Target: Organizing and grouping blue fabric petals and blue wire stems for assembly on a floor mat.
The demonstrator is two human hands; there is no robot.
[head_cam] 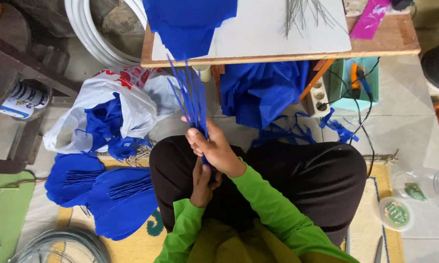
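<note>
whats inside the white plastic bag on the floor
Crumpled blue scraps spill from the mouth of the white plastic bag. Whatever lies deeper is hidden by the bag's opaque sides.

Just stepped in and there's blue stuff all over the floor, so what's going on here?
A person in green sleeves sits cross-legged on the floor, gripping a bundle of thin blue strips upright over the lap. The right hand clasps the bundle higher up; the left hand holds its lower end. Cut blue fringed pieces lie stacked to the person's left, a white plastic bag holds more blue scraps, and a low wooden table ahead carries blue sheets and thin wires.
</note>
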